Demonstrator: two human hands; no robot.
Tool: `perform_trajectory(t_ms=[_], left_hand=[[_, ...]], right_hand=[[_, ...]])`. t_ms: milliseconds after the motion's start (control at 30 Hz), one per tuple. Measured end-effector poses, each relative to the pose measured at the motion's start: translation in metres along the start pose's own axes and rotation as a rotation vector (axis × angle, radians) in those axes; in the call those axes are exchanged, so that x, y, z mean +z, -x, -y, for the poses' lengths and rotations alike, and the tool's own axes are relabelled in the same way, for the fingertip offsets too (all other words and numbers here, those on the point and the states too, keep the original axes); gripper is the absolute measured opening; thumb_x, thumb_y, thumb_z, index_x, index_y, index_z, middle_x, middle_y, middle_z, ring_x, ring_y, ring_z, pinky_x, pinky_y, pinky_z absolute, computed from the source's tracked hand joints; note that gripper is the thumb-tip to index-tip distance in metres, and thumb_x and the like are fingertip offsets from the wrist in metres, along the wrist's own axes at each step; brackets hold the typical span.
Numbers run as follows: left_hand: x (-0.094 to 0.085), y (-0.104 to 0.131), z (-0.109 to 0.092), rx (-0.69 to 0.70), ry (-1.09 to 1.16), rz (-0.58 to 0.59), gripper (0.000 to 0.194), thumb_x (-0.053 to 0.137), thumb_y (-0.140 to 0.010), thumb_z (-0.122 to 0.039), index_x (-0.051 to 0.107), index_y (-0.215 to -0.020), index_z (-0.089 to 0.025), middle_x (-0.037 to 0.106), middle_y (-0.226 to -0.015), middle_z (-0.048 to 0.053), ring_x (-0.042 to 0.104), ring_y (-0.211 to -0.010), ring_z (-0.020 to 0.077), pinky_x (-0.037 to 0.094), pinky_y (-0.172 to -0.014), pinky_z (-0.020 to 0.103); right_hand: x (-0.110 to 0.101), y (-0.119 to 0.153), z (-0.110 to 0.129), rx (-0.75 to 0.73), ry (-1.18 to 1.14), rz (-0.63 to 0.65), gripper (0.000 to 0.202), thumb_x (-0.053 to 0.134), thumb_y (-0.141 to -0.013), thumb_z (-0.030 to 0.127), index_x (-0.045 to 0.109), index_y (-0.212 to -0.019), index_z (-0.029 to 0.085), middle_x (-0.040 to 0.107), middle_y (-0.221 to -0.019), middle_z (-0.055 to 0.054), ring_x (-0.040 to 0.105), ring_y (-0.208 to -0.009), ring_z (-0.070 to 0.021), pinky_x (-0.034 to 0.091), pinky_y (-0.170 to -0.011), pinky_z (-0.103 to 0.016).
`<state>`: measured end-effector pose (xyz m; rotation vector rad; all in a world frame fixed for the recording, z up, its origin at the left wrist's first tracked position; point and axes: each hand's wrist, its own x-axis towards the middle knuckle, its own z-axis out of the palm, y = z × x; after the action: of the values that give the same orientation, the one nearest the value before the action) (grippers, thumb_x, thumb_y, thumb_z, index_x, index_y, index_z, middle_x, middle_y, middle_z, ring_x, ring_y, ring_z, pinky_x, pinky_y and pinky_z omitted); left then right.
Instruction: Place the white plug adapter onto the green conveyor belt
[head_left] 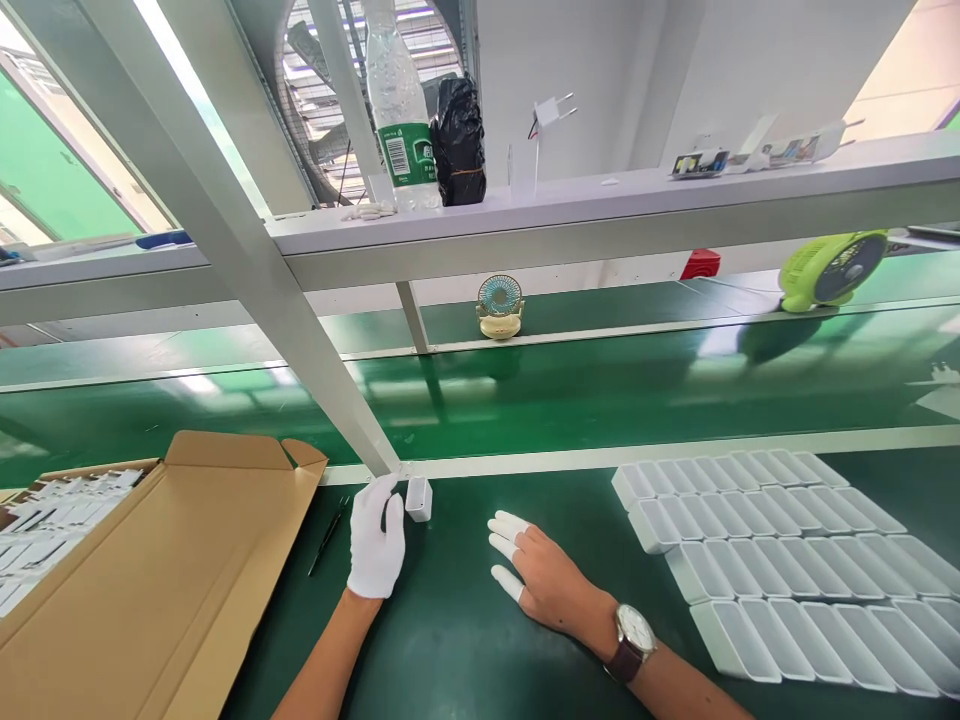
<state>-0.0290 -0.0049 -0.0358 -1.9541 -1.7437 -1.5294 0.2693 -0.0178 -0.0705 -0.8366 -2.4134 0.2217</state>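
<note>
Where the slanted white frame post (300,330) meets the green bench top (465,640), a small white block (418,498) stands on the bench, just at the post's foot. Left hand (375,545), in a white glove, lies beside it; fingertips reach the block's left face, thumb up close to it, fingers loose and not closed round anything. Whether the glove actually grips the block cannot be told from this angle. Right hand (544,580) rests flat and open on the bench, apart from the block, holding nothing; white finger cots cover several fingertips, and a wristwatch (634,635) with a brown strap sits on the wrist. A thin dark pen-like tool (328,538) lies on the bench left of the gloved hand. Further left, an open cardboard box (172,590), flaps spread, with white parts packed in its far end. To the right, white plastic trays (780,560) with long narrow pockets, laid in overlapping rows. Beyond the bench, a glossy green conveyor belt (600,390). On its far side a small cream desk fan (499,307) and a lime-green fan (831,268). Overhead shelf (600,215) carries a clear water bottle (399,110) and a black bag (457,140), touching side by side.
</note>
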Motion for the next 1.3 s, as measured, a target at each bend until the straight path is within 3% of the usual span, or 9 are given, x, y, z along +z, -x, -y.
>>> perform_trajectory(t_ms=[67,167,333,433,700,867,1100,1233,1300], left_hand=[[-0.002,0.004,-0.011,0.144,0.028,0.033,0.034,0.056,-0.096,-0.014,0.065,-0.127,-0.025,0.066,-0.119,0.010,0.062,-0.113,0.0257,0.051,-0.098,0.045],[0.001,0.016,-0.033,0.282,0.111,0.266,0.039,0.057,-0.094,-0.007,0.064,-0.127,-0.027,0.067,-0.109,0.009,0.064,-0.099,0.0220,0.053,-0.085,0.037],[0.016,0.029,-0.075,0.361,0.113,0.742,0.018,0.052,-0.095,-0.015,0.068,-0.094,-0.022,0.065,-0.081,0.004,0.058,-0.077,0.0183,0.046,-0.071,0.033],[0.019,0.028,-0.086,0.318,0.069,0.866,0.019,0.052,-0.094,-0.017,0.061,-0.079,-0.021,0.061,-0.074,0.002,0.054,-0.074,0.0176,0.043,-0.070,0.033],[0.014,0.027,-0.082,0.217,0.174,0.893,0.010,0.059,-0.091,-0.019,0.064,-0.083,-0.021,0.066,-0.086,0.003,0.058,-0.088,0.0189,0.047,-0.082,0.034],[0.017,0.026,-0.078,0.136,0.211,0.902,0.015,0.058,-0.093,-0.015,0.065,-0.082,-0.022,0.067,-0.090,0.001,0.059,-0.090,0.0164,0.049,-0.084,0.031],[0.020,0.025,-0.074,0.117,0.239,0.852,0.019,0.054,-0.096,-0.018,0.066,-0.081,-0.022,0.068,-0.089,0.004,0.062,-0.088,0.0184,0.054,-0.084,0.033],[0.020,0.035,-0.056,0.046,0.223,0.832,0.015,0.063,-0.092,-0.025,0.059,-0.078,-0.023,0.066,-0.085,0.002,0.062,-0.076,0.0170,0.057,-0.072,0.031],[0.036,0.043,-0.043,0.045,0.316,0.776,0.022,0.066,-0.089,-0.034,0.057,-0.072,-0.024,0.068,-0.089,0.002,0.066,-0.080,0.0191,0.059,-0.074,0.033]], right_hand=[[0.000,0.000,0.000,0.004,0.003,0.012,0.039,0.054,-0.101,0.026,0.058,-0.137,0.011,0.062,-0.141,-0.015,0.048,-0.141,-0.0308,0.046,-0.115,-0.049],[-0.001,-0.001,0.000,0.007,0.000,0.015,0.039,0.054,-0.101,0.026,0.058,-0.137,0.011,0.062,-0.139,-0.016,0.050,-0.139,-0.0311,0.047,-0.114,-0.049],[-0.002,0.000,-0.001,0.000,-0.002,0.025,0.041,0.053,-0.099,0.019,0.057,-0.139,0.009,0.062,-0.139,-0.017,0.050,-0.139,-0.0325,0.047,-0.115,-0.051],[-0.002,0.000,0.000,-0.028,0.007,0.016,0.044,0.054,-0.096,0.015,0.056,-0.139,0.008,0.063,-0.137,-0.019,0.051,-0.138,-0.0335,0.048,-0.114,-0.051],[-0.001,-0.002,0.002,-0.158,0.039,-0.043,0.045,0.049,-0.095,0.008,0.057,-0.139,0.010,0.064,-0.134,-0.018,0.053,-0.136,-0.0305,0.041,-0.121,-0.054],[0.000,-0.001,0.001,-0.131,0.000,-0.014,0.049,0.052,-0.093,0.009,0.056,-0.142,0.012,0.064,-0.135,-0.016,0.053,-0.136,-0.0305,0.044,-0.118,-0.052],[0.000,-0.005,0.000,-0.041,-0.046,0.005,0.031,0.054,-0.096,0.015,0.066,-0.124,0.016,0.066,-0.133,-0.014,0.056,-0.131,-0.0272,0.045,-0.116,-0.046],[-0.002,-0.010,-0.003,-0.066,0.014,0.074,0.025,0.058,-0.097,0.026,0.069,-0.117,0.015,0.067,-0.132,-0.014,0.055,-0.132,-0.0248,0.043,-0.115,-0.040],[-0.004,-0.013,-0.007,-0.094,0.062,0.102,0.028,0.058,-0.098,0.033,0.069,-0.116,0.014,0.067,-0.131,-0.014,0.055,-0.132,-0.0248,0.043,-0.113,-0.038]])
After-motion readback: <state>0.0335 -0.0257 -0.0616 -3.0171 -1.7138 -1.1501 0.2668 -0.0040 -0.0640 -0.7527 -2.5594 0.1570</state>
